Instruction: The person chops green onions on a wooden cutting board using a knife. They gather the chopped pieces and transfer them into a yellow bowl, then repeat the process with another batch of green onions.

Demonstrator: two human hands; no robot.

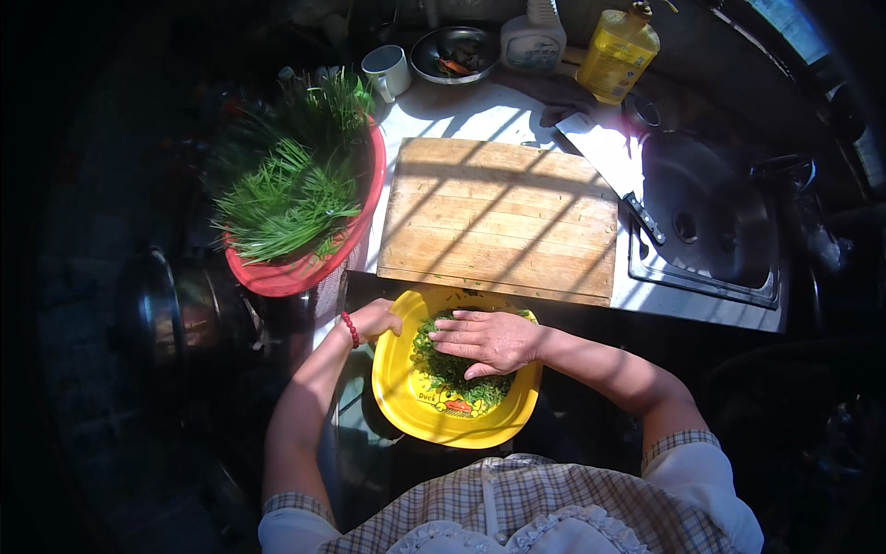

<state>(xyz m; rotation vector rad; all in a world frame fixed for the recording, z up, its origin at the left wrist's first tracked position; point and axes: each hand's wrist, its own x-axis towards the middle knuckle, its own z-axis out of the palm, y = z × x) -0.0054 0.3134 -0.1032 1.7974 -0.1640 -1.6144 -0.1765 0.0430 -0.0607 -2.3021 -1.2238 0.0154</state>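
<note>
A yellow plastic basin (pixel 394 401) with a duck print is held in front of my body, below the counter's front edge. My left hand (pixel 372 320), with a red bead bracelet at the wrist, grips its upper left rim. Chopped green leaves (pixel 484 389) lie inside the basin. My right hand (pixel 490 341) rests flat on them, palm down, fingers pointing left and slightly apart. Just beyond the basin is a wooden cutting board (pixel 498 215) with scattered green bits.
At left, a red basin (pixel 291 275) holds long green stalks (pixel 291 201). A cleaver (pixel 609 166) lies between board and sink (pixel 713 208), its handle over the sink's edge. Behind stand a white mug (pixel 386 73), metal bowl (pixel 450 41), spray bottle (pixel 533 43) and yellow bottle (pixel 618 55).
</note>
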